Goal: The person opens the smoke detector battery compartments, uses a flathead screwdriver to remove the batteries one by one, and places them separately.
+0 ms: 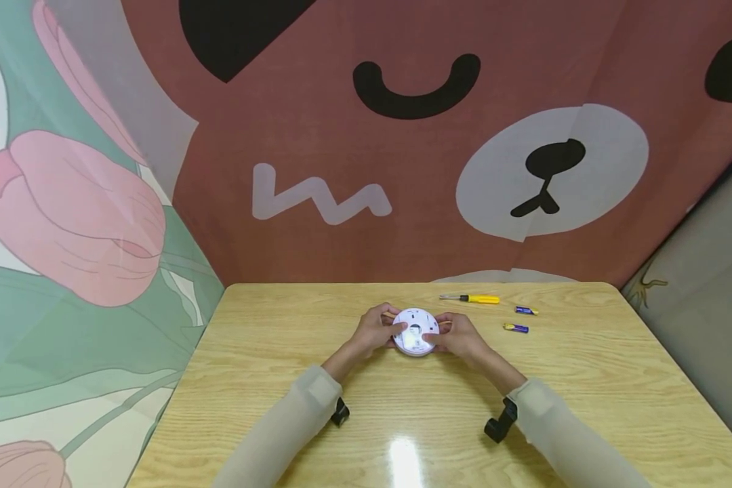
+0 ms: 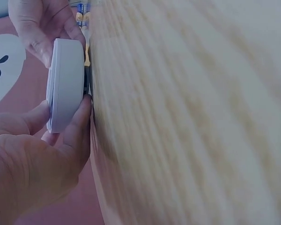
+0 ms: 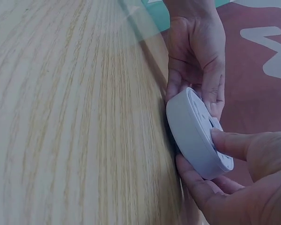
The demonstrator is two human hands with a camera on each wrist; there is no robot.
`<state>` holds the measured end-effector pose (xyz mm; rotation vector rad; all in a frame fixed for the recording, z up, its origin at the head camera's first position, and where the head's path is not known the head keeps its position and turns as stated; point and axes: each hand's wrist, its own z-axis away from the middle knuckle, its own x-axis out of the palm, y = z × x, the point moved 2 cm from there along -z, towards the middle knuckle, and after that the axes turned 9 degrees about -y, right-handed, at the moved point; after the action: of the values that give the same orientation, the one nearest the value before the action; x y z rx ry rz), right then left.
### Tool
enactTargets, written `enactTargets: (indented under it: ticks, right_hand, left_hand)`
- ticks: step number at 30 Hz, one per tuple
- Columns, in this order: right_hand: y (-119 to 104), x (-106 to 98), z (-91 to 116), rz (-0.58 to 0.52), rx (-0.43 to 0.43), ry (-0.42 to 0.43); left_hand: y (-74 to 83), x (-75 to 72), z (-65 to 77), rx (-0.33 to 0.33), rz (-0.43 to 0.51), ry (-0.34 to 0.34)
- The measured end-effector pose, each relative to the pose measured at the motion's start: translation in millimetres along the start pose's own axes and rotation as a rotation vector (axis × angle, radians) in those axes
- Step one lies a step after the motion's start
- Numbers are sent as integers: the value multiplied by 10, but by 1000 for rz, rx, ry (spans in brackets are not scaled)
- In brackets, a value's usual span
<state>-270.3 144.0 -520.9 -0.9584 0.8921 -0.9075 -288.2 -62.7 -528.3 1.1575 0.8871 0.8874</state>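
Observation:
Both hands hold a round white device (image 1: 416,344), thick like a puck, just over the wooden table. Its upward face carries printed marks and a small opening at the centre. On the left side, my left hand (image 1: 373,330) grips the rim, thumb on the face and fingers underneath. My right hand (image 1: 461,335) does the same from the right, its thumb reaching close to the centre. The left wrist view shows the smooth side wall of the device (image 2: 69,86) between the two hands. In the right wrist view, the right thumb (image 3: 232,143) presses on the face; the underside is hidden.
A screwdriver (image 1: 484,299) with a yellow handle lies near the table's back edge. To the right of the hands are two blue-and-yellow batteries (image 1: 526,310), one behind the other. A printed cloth (image 1: 317,251) hangs behind the wooden table (image 1: 268,318).

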Motion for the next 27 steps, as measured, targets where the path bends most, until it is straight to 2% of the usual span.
enactTargets:
  ticks: [8, 27]
  right_hand:
    - [5, -9, 18, 5, -6, 8]
    - [73, 3, -24, 27, -57, 20]
  left_hand:
    - [8, 6, 7, 42, -20, 4]
    - [49, -4, 21, 50, -49, 41]
